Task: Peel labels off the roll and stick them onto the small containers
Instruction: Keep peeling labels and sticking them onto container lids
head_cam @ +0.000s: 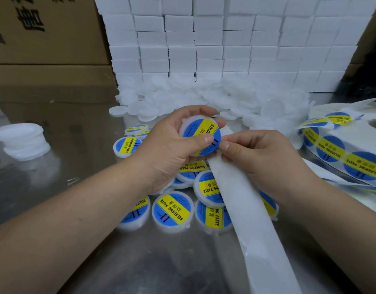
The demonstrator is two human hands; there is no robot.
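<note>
Head view showed the left hand [168,145] gripping a small container [184,129] above the worktop [183,262], a label [204,134] across its lid, while the right hand [265,155] pinched the backing strip [246,209] beside it. Uneven thumb pressure could have left that label creased or skewed.

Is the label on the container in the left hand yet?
On. The label lies flat across the container that the left hand holds.

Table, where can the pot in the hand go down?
Bare table between the white tubs and the labelled pots; also this side of those pots, left of the strip. Crowded: white pile behind, roll right.
</note>
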